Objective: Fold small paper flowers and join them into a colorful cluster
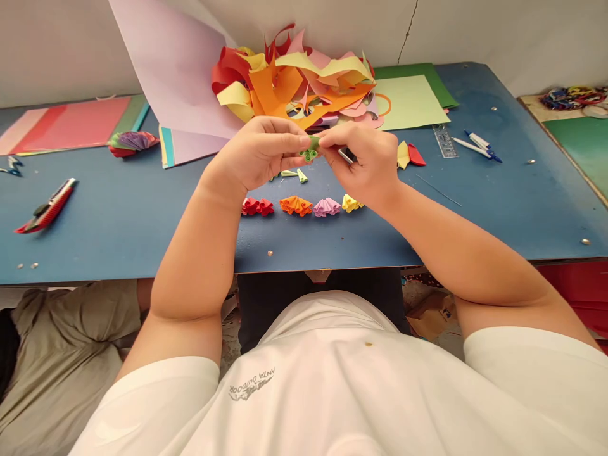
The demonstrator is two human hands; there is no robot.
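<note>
My left hand (pixel 263 154) and my right hand (pixel 365 162) meet above the blue table (pixel 123 221), fingers pinched together on a small green folded paper piece (pixel 310 149). My right hand also grips a thin silver tool (pixel 346 155) whose kind I cannot make out. Just below the hands lies a row of finished ruffled paper pieces: red (pixel 257 206), orange (pixel 295 205), pink (pixel 326 207) and yellow (pixel 350 203). Small pale green scraps (pixel 295 173) lie under the hands.
A heap of coloured paper offcuts (pixel 294 79) and a large lilac sheet (pixel 173 69) stand behind. Green sheets (pixel 412 100), a ruler (pixel 444 140) and pens (pixel 477 145) lie right. A red cutter (pixel 46 208) and stacked paper (pixel 71 123) lie left. Another person's clothing (pixel 57 354) shows at lower left.
</note>
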